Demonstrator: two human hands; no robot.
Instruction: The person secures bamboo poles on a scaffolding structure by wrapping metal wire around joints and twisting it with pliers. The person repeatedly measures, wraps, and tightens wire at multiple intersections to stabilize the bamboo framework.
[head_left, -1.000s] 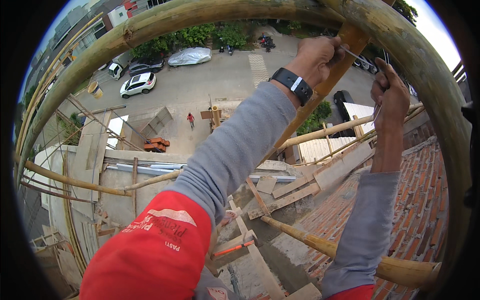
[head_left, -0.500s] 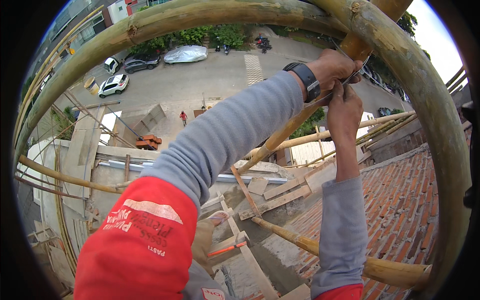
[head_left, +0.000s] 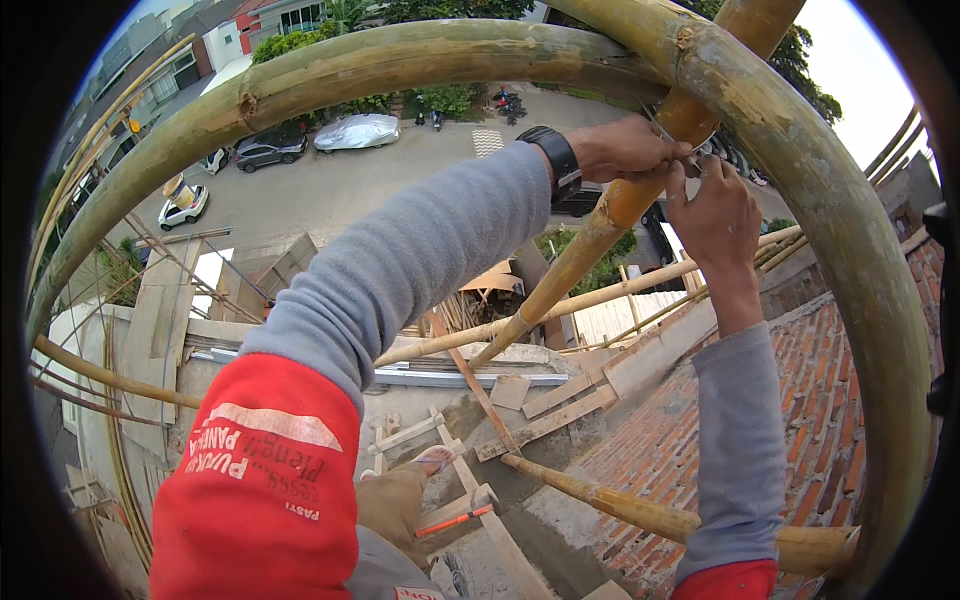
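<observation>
A slanting bamboo pole [head_left: 560,270] crosses under two thicker bamboo poles, an upper one [head_left: 450,55] and a right one [head_left: 790,100]. Just below this crossing, my left hand [head_left: 630,148] reaches over the slanting pole, its fingers pinched on a thin wire [head_left: 697,156]. To its right, my right hand [head_left: 718,215] is raised with thumb and fingers closed at the same wire. The fingertips of both hands nearly meet, and they partly hide the wire. A dark watch [head_left: 558,160] is on my left wrist.
Below lie wooden planks [head_left: 570,415], an orange-handled tool [head_left: 455,522] and my sandalled foot [head_left: 435,458]. A sloping brick surface [head_left: 800,430] is at right, with a lower bamboo pole [head_left: 610,500] beside it. Parked cars [head_left: 272,148] stand on the street far below.
My right hand has moved slightly right and down, and my left hand slightly left and down. The view has shifted, showing more of the slanting pole between my arms.
</observation>
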